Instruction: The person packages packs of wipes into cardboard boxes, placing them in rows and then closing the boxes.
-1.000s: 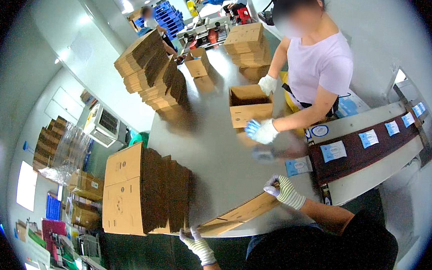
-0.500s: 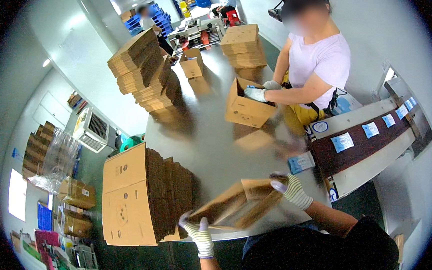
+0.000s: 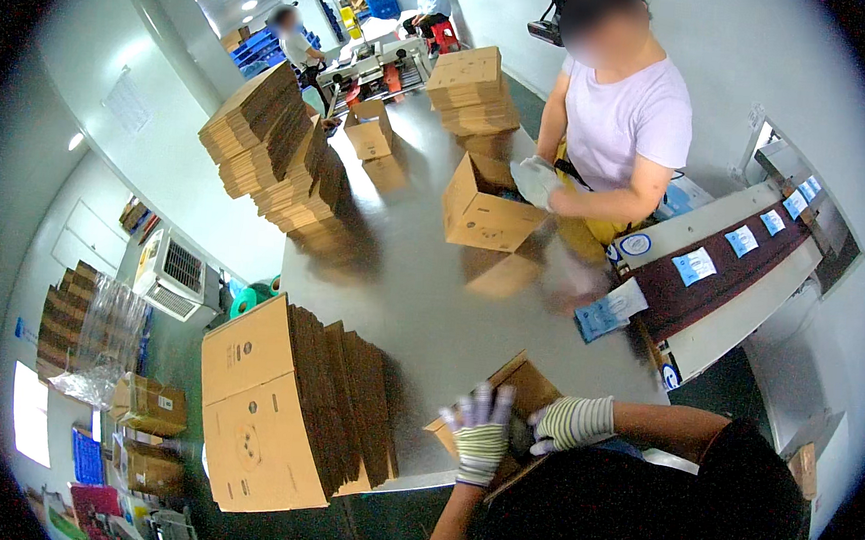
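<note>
A partly opened cardboard box [image 3: 525, 379] is at the table's near edge, against my body; much of it is hidden by my hands and dark sleeve. My left hand [image 3: 482, 436], in a striped knit glove, lies over its left side with fingers stretched and spread. Close by, my right hand [image 3: 574, 423], gloved the same way, has its fingers bent around the box's right part. To the left stands a thick stack of flat cardboard boxes [image 3: 260, 408].
Across the metal table [image 3: 403, 268], a co-worker holds a pale packet above an open carton [image 3: 492, 214]. Blue-and-white pouches [image 3: 694, 266] lie on a dark conveyor belt [image 3: 712, 295] at right; more pouches [image 3: 610, 311] sit at its end. Further stacks of flat boxes [image 3: 280, 149] stand farther back.
My hands have come together, the left moving right and up, and the box has swung nearer my body. My left fingers have spread. The co-worker's hands have lifted out of the carton.
</note>
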Action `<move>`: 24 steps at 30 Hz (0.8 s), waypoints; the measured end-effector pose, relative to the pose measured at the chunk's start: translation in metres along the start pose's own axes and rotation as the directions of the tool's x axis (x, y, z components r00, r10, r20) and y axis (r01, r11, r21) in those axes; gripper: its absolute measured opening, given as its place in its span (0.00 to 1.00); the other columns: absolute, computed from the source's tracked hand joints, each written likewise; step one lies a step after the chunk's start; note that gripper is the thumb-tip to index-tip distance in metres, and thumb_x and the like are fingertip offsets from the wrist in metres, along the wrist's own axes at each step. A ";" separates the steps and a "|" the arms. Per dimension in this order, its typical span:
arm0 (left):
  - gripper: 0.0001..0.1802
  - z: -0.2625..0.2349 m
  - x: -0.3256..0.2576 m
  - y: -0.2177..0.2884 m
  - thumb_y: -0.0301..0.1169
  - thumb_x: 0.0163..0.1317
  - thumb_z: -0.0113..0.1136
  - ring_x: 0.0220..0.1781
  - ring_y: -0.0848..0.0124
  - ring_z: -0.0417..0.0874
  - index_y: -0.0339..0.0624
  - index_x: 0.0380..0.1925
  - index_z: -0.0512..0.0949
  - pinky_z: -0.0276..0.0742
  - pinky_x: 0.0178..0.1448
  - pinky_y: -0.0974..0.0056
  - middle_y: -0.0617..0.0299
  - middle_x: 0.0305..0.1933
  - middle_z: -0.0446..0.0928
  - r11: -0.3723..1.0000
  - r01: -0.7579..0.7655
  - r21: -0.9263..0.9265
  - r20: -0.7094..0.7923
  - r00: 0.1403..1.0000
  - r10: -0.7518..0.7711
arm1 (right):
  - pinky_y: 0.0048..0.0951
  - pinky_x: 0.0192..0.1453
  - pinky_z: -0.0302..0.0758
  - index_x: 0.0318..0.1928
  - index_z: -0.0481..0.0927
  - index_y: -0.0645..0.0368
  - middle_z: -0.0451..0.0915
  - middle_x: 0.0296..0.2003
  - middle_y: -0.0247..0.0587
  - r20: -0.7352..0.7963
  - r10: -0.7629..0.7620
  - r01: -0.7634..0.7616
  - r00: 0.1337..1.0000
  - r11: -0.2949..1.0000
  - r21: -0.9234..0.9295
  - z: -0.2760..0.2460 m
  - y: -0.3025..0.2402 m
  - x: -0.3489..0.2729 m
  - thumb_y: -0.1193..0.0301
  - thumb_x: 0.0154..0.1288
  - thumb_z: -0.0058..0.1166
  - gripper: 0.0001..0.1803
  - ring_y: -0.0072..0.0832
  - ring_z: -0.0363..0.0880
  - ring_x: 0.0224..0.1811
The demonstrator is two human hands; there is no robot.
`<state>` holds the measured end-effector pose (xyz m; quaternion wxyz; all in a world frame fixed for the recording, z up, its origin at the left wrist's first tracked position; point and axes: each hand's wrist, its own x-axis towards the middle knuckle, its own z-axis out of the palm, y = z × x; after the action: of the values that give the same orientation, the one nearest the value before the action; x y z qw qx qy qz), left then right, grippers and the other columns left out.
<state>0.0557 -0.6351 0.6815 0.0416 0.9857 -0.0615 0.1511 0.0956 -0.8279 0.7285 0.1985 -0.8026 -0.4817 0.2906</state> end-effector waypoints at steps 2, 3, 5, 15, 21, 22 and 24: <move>0.37 0.042 -0.008 0.002 0.42 0.55 0.53 0.73 0.48 0.46 0.55 0.66 0.56 0.38 0.68 0.33 0.52 0.71 0.50 0.872 -0.476 0.112 0.046 0.879 0.474 | 0.47 0.41 0.72 0.33 0.79 0.64 0.78 0.28 0.56 0.024 0.032 -0.033 0.999 0.999 0.036 -0.003 0.000 0.005 0.49 0.62 0.42 0.27 0.52 0.77 0.34; 0.33 0.048 -0.004 0.008 0.38 0.60 0.48 0.74 0.54 0.46 0.55 0.67 0.54 0.40 0.70 0.37 0.57 0.73 0.46 0.897 -0.409 -0.167 0.171 0.884 0.435 | 0.47 0.41 0.72 0.33 0.79 0.63 0.79 0.28 0.55 0.040 0.081 -0.084 0.996 0.993 0.078 -0.011 -0.004 0.005 0.49 0.63 0.42 0.27 0.52 0.77 0.34; 0.29 0.049 0.004 0.005 0.32 0.62 0.46 0.73 0.53 0.48 0.52 0.65 0.57 0.43 0.73 0.47 0.56 0.72 0.49 0.845 -0.266 -0.463 0.264 0.869 0.419 | 0.46 0.42 0.73 0.35 0.80 0.62 0.80 0.30 0.54 0.082 0.156 -0.162 0.984 0.984 0.072 -0.020 -0.002 0.008 0.50 0.63 0.43 0.25 0.50 0.78 0.35; 0.15 0.022 0.030 -0.043 0.33 0.62 0.48 0.49 0.55 0.77 0.39 0.46 0.75 0.68 0.59 0.55 0.52 0.43 0.79 0.850 0.054 -0.524 0.397 0.898 0.188 | 0.43 0.52 0.69 0.36 0.79 0.55 0.78 0.38 0.42 -0.530 0.003 -0.264 0.848 0.869 -0.418 0.008 0.057 0.066 0.58 0.59 0.48 0.15 0.41 0.74 0.45; 0.14 0.044 0.008 -0.029 0.38 0.61 0.47 0.39 0.54 0.80 0.41 0.36 0.78 0.69 0.54 0.52 0.50 0.31 0.80 0.953 -0.272 -0.131 0.279 0.913 0.299 | 0.43 0.51 0.69 0.35 0.79 0.54 0.78 0.36 0.41 -0.565 -0.106 -0.087 0.818 0.949 -0.304 0.006 0.055 0.065 0.60 0.58 0.50 0.13 0.39 0.74 0.44; 0.14 0.033 0.010 -0.025 0.40 0.61 0.48 0.37 0.52 0.75 0.41 0.35 0.76 0.67 0.47 0.50 0.48 0.31 0.76 0.965 -0.174 -0.194 0.310 0.923 0.229 | 0.43 0.51 0.69 0.36 0.79 0.54 0.78 0.37 0.41 -0.638 -0.033 -0.068 0.769 0.989 -0.133 0.002 0.052 0.060 0.60 0.58 0.52 0.12 0.40 0.73 0.45; 0.13 0.034 0.005 -0.043 0.39 0.61 0.49 0.35 0.52 0.74 0.40 0.33 0.75 0.66 0.44 0.49 0.48 0.29 0.75 0.965 -0.110 -0.239 0.195 0.968 0.158 | 0.41 0.52 0.70 0.41 0.78 0.57 0.78 0.39 0.44 -0.772 0.039 -0.011 0.635 0.999 0.041 -0.017 0.037 0.048 0.63 0.59 0.56 0.13 0.41 0.74 0.47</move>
<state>0.0761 -0.5970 0.6485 0.1362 0.9786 -0.1492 0.0392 0.1490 -0.8026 0.7058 0.3943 -0.8530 -0.3348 -0.0694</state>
